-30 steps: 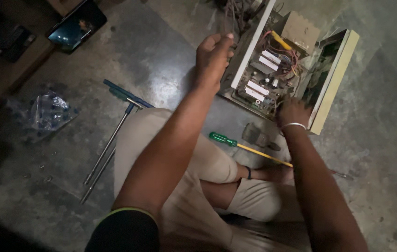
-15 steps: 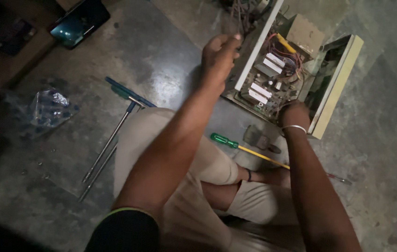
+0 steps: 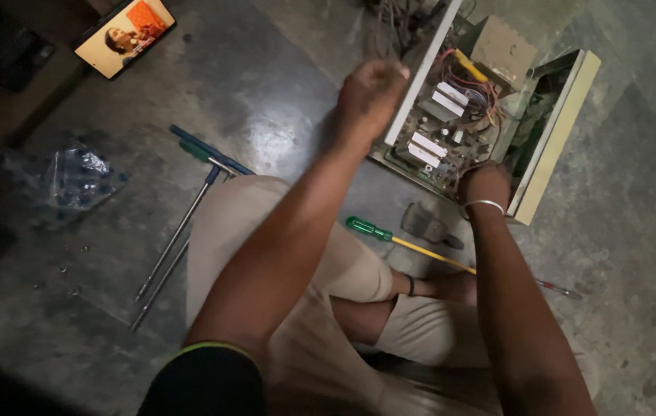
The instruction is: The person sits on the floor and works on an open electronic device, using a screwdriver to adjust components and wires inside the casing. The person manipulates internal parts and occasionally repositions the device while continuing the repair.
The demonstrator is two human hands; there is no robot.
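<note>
An open cream metal case (image 3: pixel 559 131) lies on the floor in front of me, with a circuit board (image 3: pixel 440 142) and coloured wires inside. My left hand (image 3: pixel 370 92) is curled into a fist against the case's white left wall, just below a tangle of wires (image 3: pixel 397 19); nothing shows in it. My right hand (image 3: pixel 484 183), a silver bangle on the wrist, rests at the near edge of the board with its fingers hidden inside the case. I sit cross-legged in beige trousers.
A green-handled screwdriver (image 3: pixel 370 229) with a yellow shaft and a small brush (image 3: pixel 424 225) lie by my knee. Two long T-handle wrenches (image 3: pixel 181 219) lie to the left, beside a plastic bag (image 3: pixel 74 179) of small parts. A lit phone (image 3: pixel 124 27) sits at the upper left.
My left hand has moved right to the case's left wall and closed from loosely spread fingers into a fist. The right hand has stayed at the board's near edge.
</note>
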